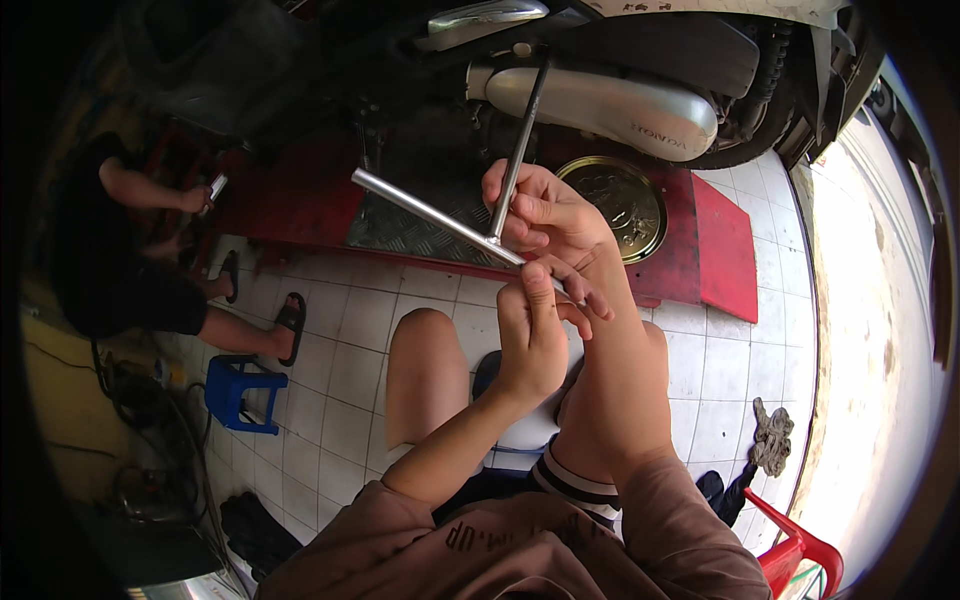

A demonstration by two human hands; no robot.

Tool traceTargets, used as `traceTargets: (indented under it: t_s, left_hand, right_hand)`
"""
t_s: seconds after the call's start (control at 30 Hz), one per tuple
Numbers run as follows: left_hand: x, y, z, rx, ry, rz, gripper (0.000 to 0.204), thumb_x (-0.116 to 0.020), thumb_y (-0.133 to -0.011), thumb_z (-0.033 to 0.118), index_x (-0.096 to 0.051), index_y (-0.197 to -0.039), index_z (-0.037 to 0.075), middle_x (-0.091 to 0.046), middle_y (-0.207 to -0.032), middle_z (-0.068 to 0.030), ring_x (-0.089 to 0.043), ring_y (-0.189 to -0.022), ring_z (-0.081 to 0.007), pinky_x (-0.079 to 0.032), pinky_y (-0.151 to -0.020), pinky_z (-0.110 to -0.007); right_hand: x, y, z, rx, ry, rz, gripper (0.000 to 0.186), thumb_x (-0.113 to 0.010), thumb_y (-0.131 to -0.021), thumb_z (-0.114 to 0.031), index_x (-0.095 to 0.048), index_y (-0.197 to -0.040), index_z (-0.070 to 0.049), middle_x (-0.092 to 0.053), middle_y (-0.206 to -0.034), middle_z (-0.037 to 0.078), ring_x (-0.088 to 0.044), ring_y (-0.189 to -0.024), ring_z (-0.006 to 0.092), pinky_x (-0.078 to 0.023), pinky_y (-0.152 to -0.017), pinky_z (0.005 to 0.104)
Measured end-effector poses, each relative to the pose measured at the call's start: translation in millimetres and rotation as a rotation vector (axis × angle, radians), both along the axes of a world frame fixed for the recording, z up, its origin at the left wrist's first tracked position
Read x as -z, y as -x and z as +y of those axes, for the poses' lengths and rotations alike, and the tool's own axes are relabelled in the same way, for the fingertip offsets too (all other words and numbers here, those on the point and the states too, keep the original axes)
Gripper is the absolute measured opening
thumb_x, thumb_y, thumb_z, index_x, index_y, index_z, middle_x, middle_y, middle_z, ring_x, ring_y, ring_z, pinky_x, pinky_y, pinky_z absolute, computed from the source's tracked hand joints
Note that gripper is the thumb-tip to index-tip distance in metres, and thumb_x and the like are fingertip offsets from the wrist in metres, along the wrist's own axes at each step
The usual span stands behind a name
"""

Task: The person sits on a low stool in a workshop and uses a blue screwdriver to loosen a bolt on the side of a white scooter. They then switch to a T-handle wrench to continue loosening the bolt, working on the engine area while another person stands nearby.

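Note:
A silver T-handle wrench (430, 213) is in front of me, its long shaft reaching up to the underside of a motorbike (650, 50). My left hand (535, 340) is closed on the near end of the crossbar. Around the shaft, just above the joint, curl the thumb and fingers of my right hand (550, 210). The shaft's far tip meets the dark area beside the bike's silver cover (600, 105); what it touches there cannot be made out.
Under the bike lies a red platform (725, 240) with a round golden tray (655, 215). At left another person (110, 240) holds a shiny object. A blue stool (245, 393) stands on white tiles (345, 320). A red chair (800, 545) and a rag (772, 435) are at lower right.

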State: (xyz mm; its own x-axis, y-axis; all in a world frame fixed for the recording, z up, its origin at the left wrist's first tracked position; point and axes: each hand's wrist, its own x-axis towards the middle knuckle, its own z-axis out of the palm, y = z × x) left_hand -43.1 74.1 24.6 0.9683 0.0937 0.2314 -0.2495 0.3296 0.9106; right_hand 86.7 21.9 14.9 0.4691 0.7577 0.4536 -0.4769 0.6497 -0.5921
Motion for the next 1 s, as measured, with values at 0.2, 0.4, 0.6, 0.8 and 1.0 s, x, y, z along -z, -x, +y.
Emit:
traceTargets:
  t_s: [0.2,0.4,0.6,0.8,1.0]
  left_hand:
    - [-52.9,12.4,22.1,0.184,-0.125,-0.069,0.069,-0.022,-0.1,0.052,-0.027,-0.142,-0.002,-0.066,-0.093,-0.0232,-0.066,-0.064,-0.0218,-0.048,-0.046,-0.023]
    - [-35.7,32.7,56.5,-0.183,-0.599,0.048,0.058,-0.048,-0.098,0.021,-0.025,-0.145,-0.002,-0.056,-0.057,-0.0031,-0.044,-0.045,-0.0046,-0.034,-0.045,-0.018]
    - [-32.6,37.4,53.8,0.139,-0.726,0.002,0.066,-0.058,-0.093,0.015,-0.023,-0.144,-0.005,-0.054,-0.055,-0.0026,-0.047,-0.047,-0.005,-0.037,-0.047,-0.021]
    - [-35.7,43.9,59.6,-0.075,-0.749,0.123,0.075,-0.057,-0.092,0.011,-0.01,-0.148,-0.002,-0.057,-0.06,-0.0034,-0.049,-0.052,-0.0053,-0.04,-0.052,-0.018]
    - [-43.3,43.4,55.0,0.081,-0.66,0.022,0.064,-0.057,-0.092,0.01,-0.023,-0.146,-0.003,-0.058,-0.063,-0.0029,-0.052,-0.057,-0.0054,-0.043,-0.055,-0.018]
  right_hand:
    - [19.5,-1.8,12.8,0.142,0.042,-0.094,0.028,-0.07,-0.086,-0.026,-0.058,-0.09,0.0,-0.049,-0.062,-0.001,-0.037,-0.049,0.0026,-0.027,-0.045,0.0177]
    - [6.5,5.1,-1.3,0.161,0.083,-0.012,0.033,-0.071,-0.085,-0.029,-0.058,-0.086,0.001,-0.047,-0.058,-0.003,-0.035,-0.046,0.0012,-0.023,-0.041,0.0171]
    - [7.5,6.3,1.9,0.185,0.084,0.0,0.031,-0.067,-0.089,-0.029,-0.054,-0.088,-0.001,-0.042,-0.06,-0.004,-0.034,-0.05,0.0005,-0.024,-0.041,0.0158]
    - [6.0,6.7,1.4,0.206,0.065,0.027,0.029,-0.065,-0.09,-0.028,-0.054,-0.09,-0.002,-0.04,-0.065,-0.004,-0.032,-0.052,0.0016,-0.025,-0.043,0.0154]
    - [9.6,2.5,10.6,0.255,0.022,0.007,0.027,-0.062,-0.092,-0.028,-0.055,-0.094,-0.001,-0.044,-0.062,-0.004,-0.035,-0.052,0.0031,-0.027,-0.047,0.0179]
